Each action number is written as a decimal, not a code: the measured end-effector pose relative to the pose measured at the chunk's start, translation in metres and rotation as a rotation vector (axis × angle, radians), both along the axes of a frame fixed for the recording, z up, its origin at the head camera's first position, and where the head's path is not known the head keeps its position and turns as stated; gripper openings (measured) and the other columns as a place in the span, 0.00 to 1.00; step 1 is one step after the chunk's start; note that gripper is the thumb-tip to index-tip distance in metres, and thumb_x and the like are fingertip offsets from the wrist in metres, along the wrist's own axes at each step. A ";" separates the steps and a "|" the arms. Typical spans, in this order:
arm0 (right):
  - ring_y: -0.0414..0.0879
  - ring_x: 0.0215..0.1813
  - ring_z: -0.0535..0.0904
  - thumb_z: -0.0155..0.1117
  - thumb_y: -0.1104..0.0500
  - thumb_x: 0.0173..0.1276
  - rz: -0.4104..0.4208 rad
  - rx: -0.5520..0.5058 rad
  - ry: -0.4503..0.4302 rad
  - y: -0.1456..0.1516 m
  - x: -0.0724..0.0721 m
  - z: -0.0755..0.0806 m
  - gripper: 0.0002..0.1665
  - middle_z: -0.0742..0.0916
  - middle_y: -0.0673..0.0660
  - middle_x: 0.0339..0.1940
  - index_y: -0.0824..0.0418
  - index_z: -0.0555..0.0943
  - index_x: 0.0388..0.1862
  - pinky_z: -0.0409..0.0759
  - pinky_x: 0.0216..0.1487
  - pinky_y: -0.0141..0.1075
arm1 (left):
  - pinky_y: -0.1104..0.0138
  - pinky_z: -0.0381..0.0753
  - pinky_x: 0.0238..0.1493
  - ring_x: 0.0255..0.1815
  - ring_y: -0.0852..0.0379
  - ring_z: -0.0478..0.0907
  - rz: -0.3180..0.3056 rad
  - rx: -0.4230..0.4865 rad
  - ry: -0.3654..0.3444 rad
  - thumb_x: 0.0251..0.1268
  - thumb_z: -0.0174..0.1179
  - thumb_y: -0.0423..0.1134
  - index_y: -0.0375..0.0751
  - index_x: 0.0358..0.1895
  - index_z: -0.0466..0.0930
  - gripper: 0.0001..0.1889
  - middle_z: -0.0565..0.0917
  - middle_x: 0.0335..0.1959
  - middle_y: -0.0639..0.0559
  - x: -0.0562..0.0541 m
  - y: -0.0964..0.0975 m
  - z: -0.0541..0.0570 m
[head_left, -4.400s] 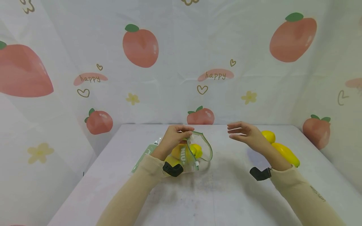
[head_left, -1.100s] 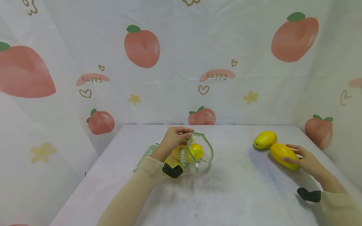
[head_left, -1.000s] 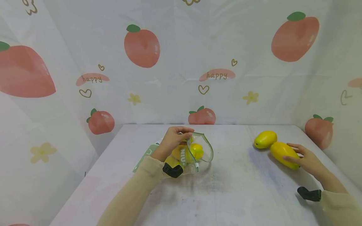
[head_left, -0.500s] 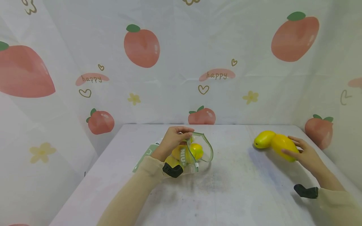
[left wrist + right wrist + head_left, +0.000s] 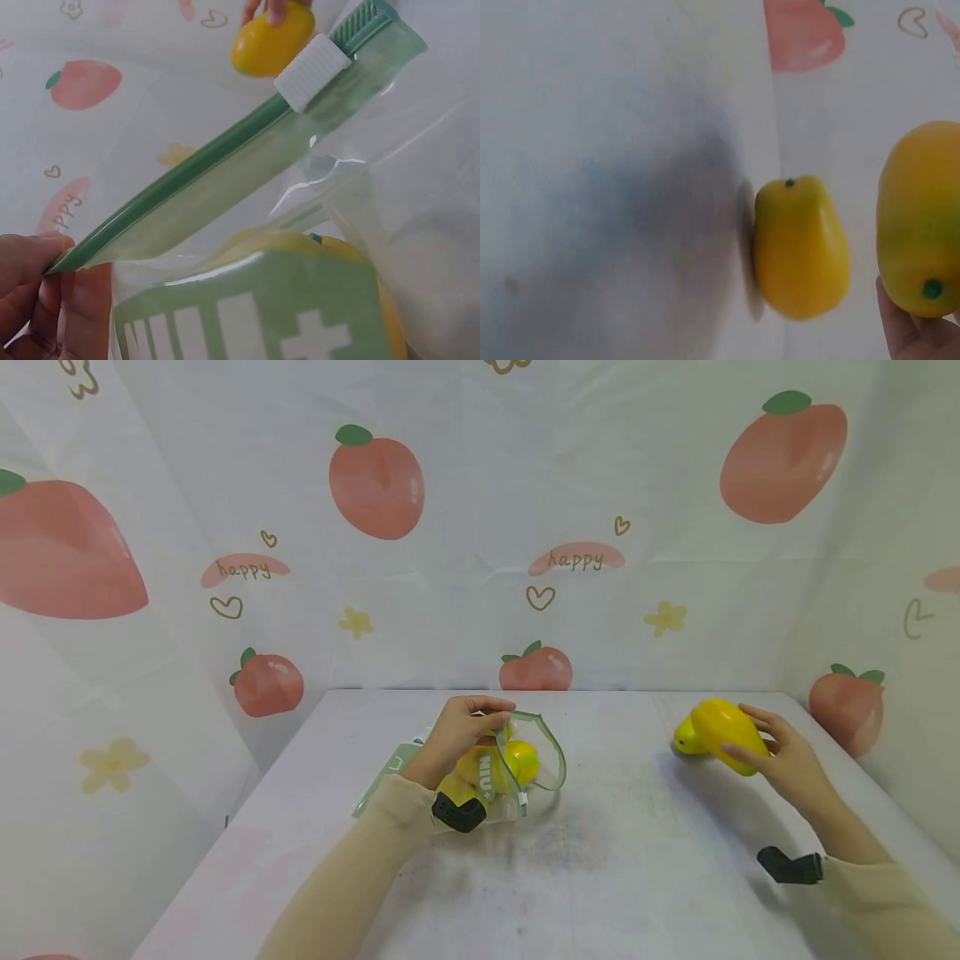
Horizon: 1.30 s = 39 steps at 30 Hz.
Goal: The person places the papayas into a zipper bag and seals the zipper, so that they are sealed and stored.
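Pale table (image 5: pixel 615 877); left hand (image 5: pixel 459 735) pinching bag (image 5: pixel 247 300), right hand (image 5: pixel 789 767) outstretched, gripping yellow fruit (image 5: pixel 722 731) aloft.

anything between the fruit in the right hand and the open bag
Nothing visible clearly blocks the path from the held fruit to the bag. The other yellow fruit lies lower, on the table, partly hidden behind the held one in the head view.

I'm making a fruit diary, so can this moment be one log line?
left fingers: pinch clear bag | right fingers: hold yellow fruit off table | second yellow fruit: on table
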State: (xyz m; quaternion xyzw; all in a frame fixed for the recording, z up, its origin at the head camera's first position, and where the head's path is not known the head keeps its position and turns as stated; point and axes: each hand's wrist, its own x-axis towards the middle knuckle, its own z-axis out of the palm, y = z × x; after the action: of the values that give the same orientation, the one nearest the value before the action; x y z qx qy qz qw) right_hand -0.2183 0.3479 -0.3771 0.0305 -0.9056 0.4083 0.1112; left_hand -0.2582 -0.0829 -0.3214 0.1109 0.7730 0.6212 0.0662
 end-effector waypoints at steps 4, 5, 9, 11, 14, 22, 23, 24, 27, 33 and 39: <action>0.73 0.59 0.68 0.62 0.50 0.70 0.032 -0.018 0.041 -0.011 0.002 0.005 0.43 0.64 0.77 0.68 0.64 0.55 0.76 0.69 0.35 0.14 | 0.63 0.85 0.45 0.38 0.57 0.76 0.001 0.000 0.003 0.66 0.61 0.36 0.36 0.50 0.84 0.12 0.82 0.49 0.39 0.000 0.000 -0.001; 0.72 0.59 0.68 0.62 0.50 0.70 0.040 -0.019 0.048 -0.014 0.003 0.006 0.43 0.65 0.77 0.68 0.63 0.56 0.76 0.68 0.36 0.14 | 0.62 0.85 0.45 0.38 0.57 0.76 0.000 0.000 0.005 0.66 0.61 0.36 0.36 0.50 0.84 0.12 0.82 0.50 0.39 0.000 0.000 -0.001; 0.71 0.58 0.69 0.63 0.52 0.70 0.073 -0.024 0.077 -0.027 0.005 0.010 0.41 0.67 0.75 0.67 0.63 0.58 0.75 0.69 0.38 0.13 | 0.62 0.85 0.45 0.38 0.57 0.76 -0.001 -0.001 0.008 0.66 0.61 0.36 0.35 0.50 0.84 0.13 0.81 0.50 0.38 0.000 0.000 -0.001; 0.71 0.58 0.69 0.63 0.52 0.69 0.093 -0.028 0.088 -0.034 0.005 0.011 0.41 0.68 0.75 0.67 0.63 0.58 0.75 0.69 0.39 0.13 | 0.62 0.85 0.45 0.38 0.57 0.76 0.001 -0.001 0.007 0.66 0.61 0.36 0.36 0.50 0.84 0.13 0.82 0.49 0.39 0.000 0.000 -0.001; 0.70 0.58 0.70 0.63 0.53 0.69 0.121 -0.039 0.088 -0.045 0.005 0.013 0.40 0.69 0.74 0.66 0.62 0.58 0.74 0.70 0.40 0.14 | 0.62 0.85 0.45 0.38 0.57 0.76 0.005 -0.001 0.008 0.66 0.61 0.36 0.36 0.50 0.84 0.12 0.83 0.48 0.42 0.000 0.000 0.000; 0.66 0.57 0.74 0.66 0.53 0.67 0.197 -0.042 0.065 -0.078 0.006 0.016 0.41 0.70 0.69 0.66 0.60 0.61 0.74 0.76 0.42 0.20 | 0.63 0.85 0.44 0.38 0.56 0.76 0.009 -0.007 0.013 0.66 0.62 0.36 0.37 0.49 0.85 0.11 0.83 0.42 0.49 -0.001 0.000 -0.001; 0.66 0.57 0.75 0.67 0.54 0.66 0.211 -0.046 0.064 -0.082 0.007 0.016 0.41 0.71 0.69 0.66 0.60 0.61 0.74 0.76 0.42 0.21 | 0.63 0.85 0.44 0.38 0.56 0.76 0.010 -0.008 0.013 0.66 0.62 0.36 0.38 0.49 0.85 0.11 0.83 0.42 0.49 -0.001 0.000 -0.001; 0.66 0.57 0.75 0.67 0.54 0.66 0.224 -0.047 0.061 -0.086 0.007 0.016 0.41 0.71 0.69 0.66 0.60 0.62 0.73 0.77 0.42 0.22 | 0.63 0.85 0.44 0.38 0.56 0.76 0.010 -0.009 0.015 0.66 0.62 0.36 0.37 0.49 0.85 0.11 0.83 0.42 0.49 -0.001 0.000 -0.001; 0.65 0.56 0.77 0.69 0.55 0.65 0.251 -0.046 0.056 -0.098 0.008 0.016 0.40 0.71 0.67 0.67 0.59 0.63 0.72 0.79 0.42 0.24 | 0.62 0.85 0.44 0.38 0.56 0.76 0.010 -0.012 0.015 0.66 0.61 0.36 0.37 0.49 0.85 0.11 0.83 0.42 0.49 -0.001 0.000 -0.001; 0.61 0.54 0.78 0.71 0.54 0.62 0.296 -0.055 0.047 -0.120 0.008 0.013 0.40 0.73 0.65 0.67 0.58 0.66 0.71 0.79 0.43 0.26 | 0.62 0.85 0.43 0.38 0.57 0.76 0.008 -0.016 0.022 0.66 0.61 0.35 0.35 0.50 0.84 0.12 0.83 0.41 0.49 0.000 0.000 0.000; 0.57 0.53 0.78 0.71 0.52 0.62 0.345 -0.067 0.029 -0.137 0.010 0.006 0.39 0.74 0.63 0.67 0.56 0.67 0.70 0.80 0.43 0.29 | 0.62 0.85 0.44 0.38 0.57 0.76 0.005 -0.019 0.015 0.67 0.61 0.35 0.34 0.51 0.83 0.13 0.83 0.43 0.47 0.001 0.001 0.000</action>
State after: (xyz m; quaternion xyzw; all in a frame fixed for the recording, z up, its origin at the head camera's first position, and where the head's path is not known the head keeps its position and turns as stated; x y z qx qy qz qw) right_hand -0.2078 0.2111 -0.3712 0.1875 -0.8711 0.4508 0.0533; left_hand -0.2567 -0.0816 -0.3211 0.1130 0.7797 0.6130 0.0598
